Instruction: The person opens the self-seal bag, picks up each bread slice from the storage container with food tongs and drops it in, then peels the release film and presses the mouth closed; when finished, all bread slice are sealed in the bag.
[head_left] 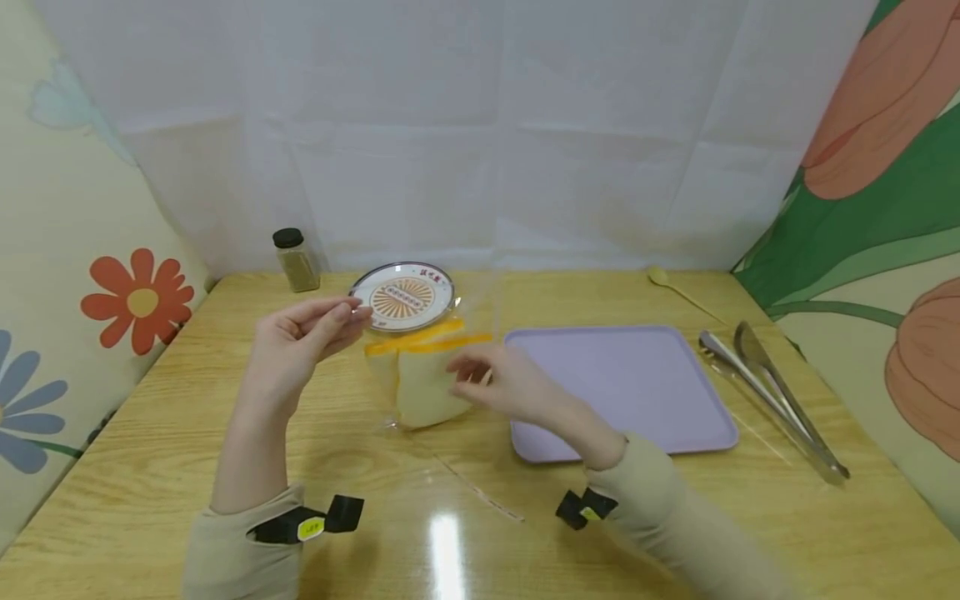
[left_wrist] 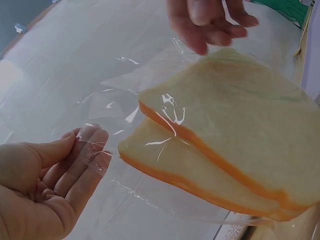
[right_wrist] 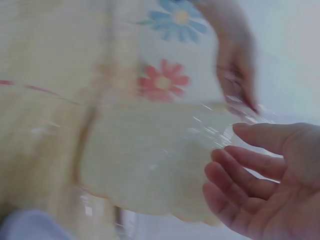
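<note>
Two slices of bread with orange-brown crusts are inside a clear plastic bag. My left hand pinches the edge of this bag between thumb and fingers, left of the bread. In the left wrist view, the left hand is at the lower left and the slices lie tilted, overlapping. Beside the right part of the bread is my right hand, fingers loosely bent. The right wrist view shows a gap between the thumb and fingers of the right hand; whether they touch the film is unclear.
A patterned round plate lies behind the bag, with a black-lidded spice jar to its left. Rightward are a lilac tray, metal tongs and a pale spoon. A thin printed strip lies in front.
</note>
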